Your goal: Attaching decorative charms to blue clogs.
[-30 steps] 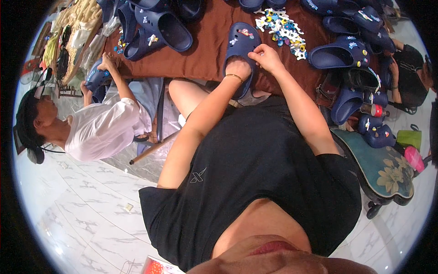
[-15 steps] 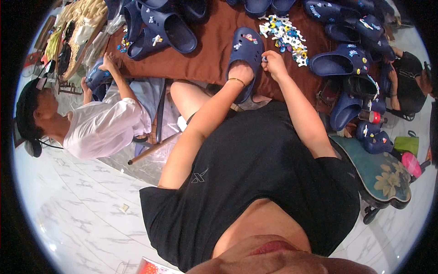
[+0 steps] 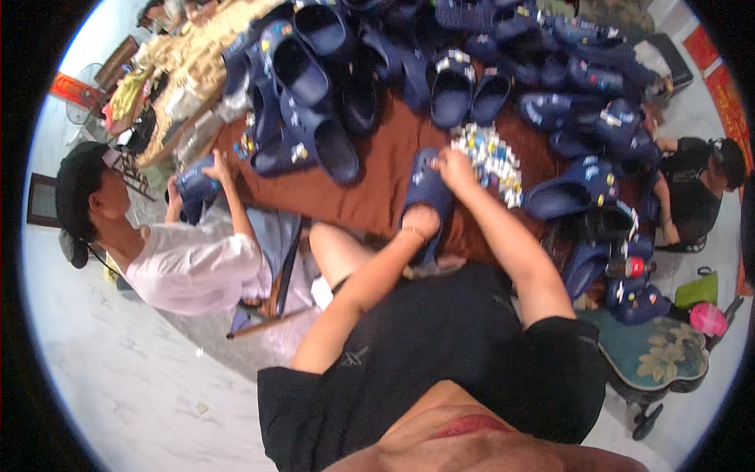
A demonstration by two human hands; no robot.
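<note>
My left hand (image 3: 422, 223) is tucked into the opening of a navy blue clog (image 3: 429, 189) and holds it toe-away from me; its fingers are hidden inside. Over the clog's toe, my right hand (image 3: 454, 168) pinches a small shoe charm, mostly covered by the fingertips and blurred. Small decorations sit on the clog's upper beside those fingers. Just beyond my right hand lies a heap of white, yellow and blue shoe charms (image 3: 494, 161) on the brown cloth (image 3: 330, 198).
Many navy clogs (image 3: 336, 149) crowd the table's far side and right side. On the left, a person in a white shirt (image 3: 197, 263) handles a blue clog (image 3: 197, 182). Another person in black (image 3: 692, 185) sits at right. A green cushioned stool (image 3: 657, 350) stands near my right elbow.
The view has tilted up, showing more of the far table. My right hand has moved from beside the clog onto its toe. My left hand stays inside the clog.
</note>
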